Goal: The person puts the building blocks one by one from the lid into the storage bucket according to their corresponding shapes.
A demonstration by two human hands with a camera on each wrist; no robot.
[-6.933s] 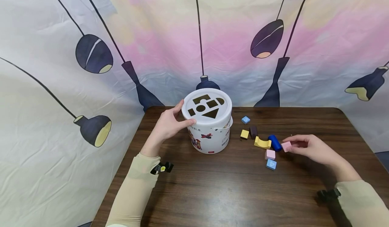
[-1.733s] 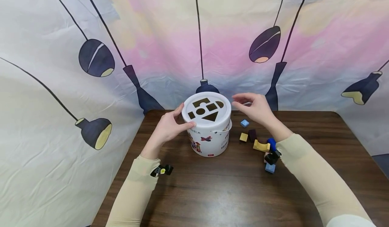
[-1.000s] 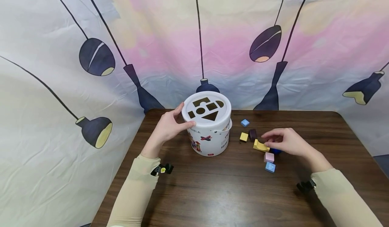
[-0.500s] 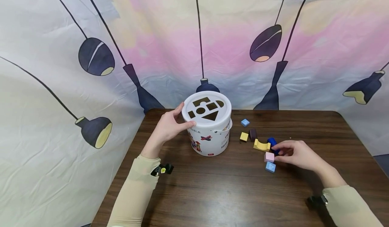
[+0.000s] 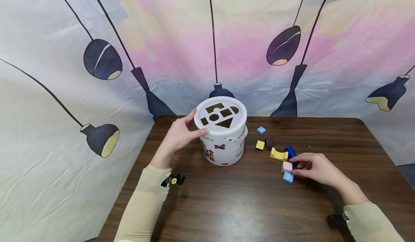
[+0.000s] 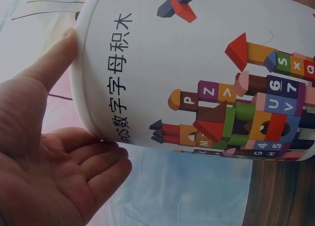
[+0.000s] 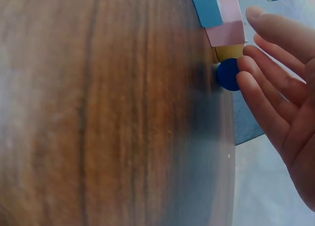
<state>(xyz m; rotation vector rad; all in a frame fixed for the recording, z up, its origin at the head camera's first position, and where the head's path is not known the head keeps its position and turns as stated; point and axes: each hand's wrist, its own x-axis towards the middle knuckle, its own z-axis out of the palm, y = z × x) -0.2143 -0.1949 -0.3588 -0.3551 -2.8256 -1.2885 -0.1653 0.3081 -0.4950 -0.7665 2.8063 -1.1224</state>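
My left hand [image 5: 178, 135] holds a white lidded bucket [image 5: 223, 155] by its upper left side, thumb at the front of the rim and fingers round the far side. The lid [image 5: 238, 125] has cut-out holes of several shapes. On the right, my right hand [image 5: 322, 168] reaches low over the table. Its fingertips are right at a blue cylinder [image 5: 289, 150], and its thumb is beside a pink block [image 5: 286, 167]. In the right wrist view the fingers are mostly straight, apart from the thumb. A light blue block [image 5: 288, 177] lies just in front of the pink one.
A yellow arch block [image 5: 279, 154] lies left of the cylinder. Between it and the bucket are a dark block [image 5: 269, 143], a yellow block [image 5: 260, 145] and another light blue block [image 5: 261, 130]. The brown wooden table [image 5: 227, 202] meets a printed cloth backdrop [image 5: 181, 54] behind.
The pink block my right hand held earlier has gone from view. That hand went to the bucket's right side, then came back empty to the blocks. The left hand stays on the bucket.
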